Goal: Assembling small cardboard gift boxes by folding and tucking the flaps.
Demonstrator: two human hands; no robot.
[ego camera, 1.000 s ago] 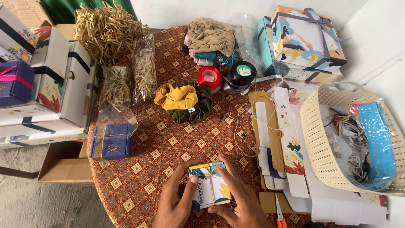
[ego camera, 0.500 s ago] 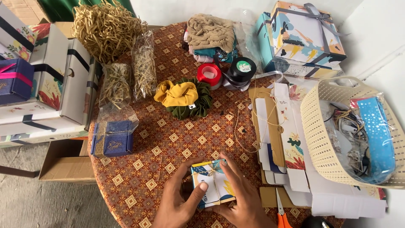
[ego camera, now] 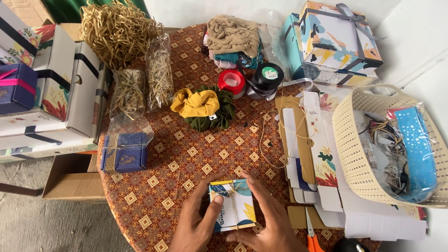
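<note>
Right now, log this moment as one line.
left hand: grips small gift box | right hand: grips same box | twine: tied round box | box: on table

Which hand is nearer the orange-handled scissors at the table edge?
Right. The right hand lies just left of the scissors; the left hand sits beyond the small gift box, farther away.

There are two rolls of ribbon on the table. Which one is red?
The red ribbon roll is the left of the pair, nearer the yellow and green scrunchies. Its neighbour, the black ribbon roll, is dark with a green centre.
</note>
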